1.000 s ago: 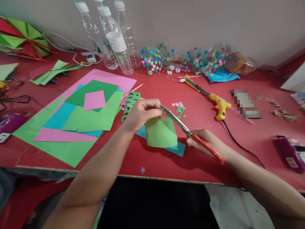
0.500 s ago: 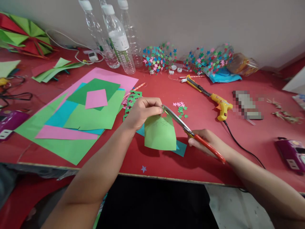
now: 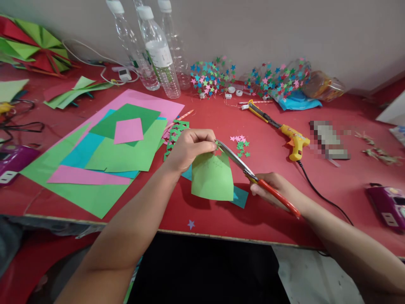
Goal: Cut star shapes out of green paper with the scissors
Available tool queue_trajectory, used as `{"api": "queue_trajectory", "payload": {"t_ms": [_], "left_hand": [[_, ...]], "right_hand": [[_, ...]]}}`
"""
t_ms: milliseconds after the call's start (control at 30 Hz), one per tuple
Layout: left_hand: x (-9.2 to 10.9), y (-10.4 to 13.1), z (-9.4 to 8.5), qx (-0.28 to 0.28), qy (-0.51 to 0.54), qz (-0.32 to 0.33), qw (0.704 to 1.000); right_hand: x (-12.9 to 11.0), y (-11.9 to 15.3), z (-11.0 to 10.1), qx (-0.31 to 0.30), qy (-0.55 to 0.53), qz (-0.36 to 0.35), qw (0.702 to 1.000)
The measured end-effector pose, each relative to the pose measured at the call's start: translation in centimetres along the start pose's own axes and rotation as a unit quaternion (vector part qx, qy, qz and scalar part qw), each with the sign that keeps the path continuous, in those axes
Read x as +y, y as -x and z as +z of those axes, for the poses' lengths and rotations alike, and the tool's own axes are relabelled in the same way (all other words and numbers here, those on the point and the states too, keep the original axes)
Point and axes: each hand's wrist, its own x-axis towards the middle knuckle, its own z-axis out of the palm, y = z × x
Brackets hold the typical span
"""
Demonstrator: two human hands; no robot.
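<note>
My left hand pinches the top edge of a light green sheet of paper that has drawn lines near its top. In my right hand is a pair of scissors with red handles, its blades pointing up and left. The blade tips meet the paper's top edge beside my left fingertips; whether they are parted is too small to tell. Under the sheet lies a blue paper strip. Small pink stars and green stars rest just beyond the blades. A green sheet with star-shaped cutouts lies behind my left hand.
Coloured paper sheets are stacked at left. Plastic bottles stand against the wall near star-covered decorations. A yellow glue gun with a cable lies at right, near a purple device. One star sits by the table's front edge.
The lower part of the light green sheet has shifted very slightly. Both hands and the scissors stay in nearly the same place.
</note>
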Motion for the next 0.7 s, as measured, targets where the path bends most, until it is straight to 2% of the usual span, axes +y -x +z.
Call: {"api": "queue_trajectory", "payload": {"t_ms": [367,700], "left_hand": [[0.03,0.02,-0.13,-0.019,0.021,0.033,0.999],[-0.1,0.11,-0.21,-0.029,0.02,0.05,0.998]], "right_hand": [[0.25,0.09,0.04,-0.035,-0.035,-0.019,0.999],[0.15,0.28,-0.17,-0.043,-0.041,-0.047,0.997]]}}
